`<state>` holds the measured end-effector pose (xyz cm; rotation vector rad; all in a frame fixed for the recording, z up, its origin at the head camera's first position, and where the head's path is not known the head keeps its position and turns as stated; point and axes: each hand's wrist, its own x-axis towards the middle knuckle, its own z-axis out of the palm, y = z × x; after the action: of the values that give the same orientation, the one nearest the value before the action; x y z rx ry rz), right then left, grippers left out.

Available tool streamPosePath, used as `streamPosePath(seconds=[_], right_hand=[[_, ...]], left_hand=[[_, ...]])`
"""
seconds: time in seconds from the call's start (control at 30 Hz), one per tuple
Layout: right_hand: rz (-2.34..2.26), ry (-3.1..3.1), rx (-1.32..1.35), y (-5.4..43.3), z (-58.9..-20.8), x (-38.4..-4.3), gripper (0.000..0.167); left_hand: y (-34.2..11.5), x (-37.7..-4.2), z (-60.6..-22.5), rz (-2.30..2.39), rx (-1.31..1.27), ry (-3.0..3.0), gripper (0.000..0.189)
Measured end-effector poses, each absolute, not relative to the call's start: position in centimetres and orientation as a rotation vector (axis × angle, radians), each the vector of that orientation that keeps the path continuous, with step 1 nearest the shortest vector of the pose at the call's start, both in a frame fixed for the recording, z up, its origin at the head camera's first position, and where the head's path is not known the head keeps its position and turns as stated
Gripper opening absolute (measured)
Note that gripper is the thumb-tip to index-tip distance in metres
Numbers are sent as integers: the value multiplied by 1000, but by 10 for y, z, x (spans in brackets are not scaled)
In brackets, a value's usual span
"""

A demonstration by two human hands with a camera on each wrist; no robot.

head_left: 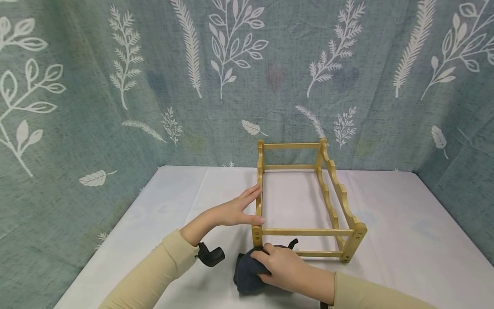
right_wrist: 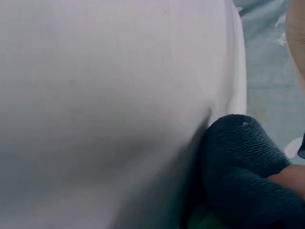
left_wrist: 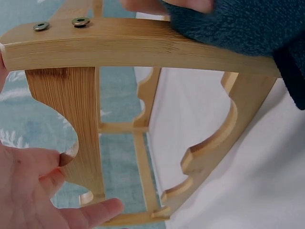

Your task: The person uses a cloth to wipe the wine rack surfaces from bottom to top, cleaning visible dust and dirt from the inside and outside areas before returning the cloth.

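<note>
A light wooden rack (head_left: 308, 232) with scalloped side rails stands on the table. My left hand (head_left: 235, 212) holds its left side rail, thumb near the front corner and fingers farther back along it. The left wrist view shows fingers (left_wrist: 40, 162) at a notch of the scalloped rail (left_wrist: 86, 124). A dark blue fleecy cloth (head_left: 247, 272) is bunched in my right hand (head_left: 283, 268), low in front of the rack's near left corner. In the left wrist view the cloth (left_wrist: 238, 24) lies against a wooden bar with two metal fasteners.
A white cloth (head_left: 405, 223) covers the table. Grey-green curtains (head_left: 285, 86) with white leaf prints hang behind it and on both sides. A black strap piece (head_left: 210, 255) sticks out at my left wrist.
</note>
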<state>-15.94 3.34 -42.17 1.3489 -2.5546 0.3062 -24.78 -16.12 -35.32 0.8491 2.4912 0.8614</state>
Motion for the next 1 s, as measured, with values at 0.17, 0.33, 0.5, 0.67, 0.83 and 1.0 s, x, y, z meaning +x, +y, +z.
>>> streamPosePath(seconds=[0.17, 0.33, 0.5, 0.67, 0.83, 1.0], right_hand=[[455, -2364, 1278, 38, -402, -157, 43], [547, -2223, 1210, 42, -382, -155, 47], [458, -2340, 1241, 40, -391, -156, 43], [346, -2589, 1297, 37, -416, -158, 39], [343, -2638, 1332, 37, -426, -159, 38], [566, -2601, 1340, 49, -392, -155, 38]], left_hand=[[-161, -247, -352, 857, 847, 2476, 99], [-160, -247, -349, 818, 853, 2486, 101], [-161, -247, -348, 816, 863, 2478, 101], [-161, -247, -349, 833, 875, 2475, 100], [-161, -248, -351, 848, 872, 2473, 100], [-161, -249, -352, 858, 871, 2466, 100]])
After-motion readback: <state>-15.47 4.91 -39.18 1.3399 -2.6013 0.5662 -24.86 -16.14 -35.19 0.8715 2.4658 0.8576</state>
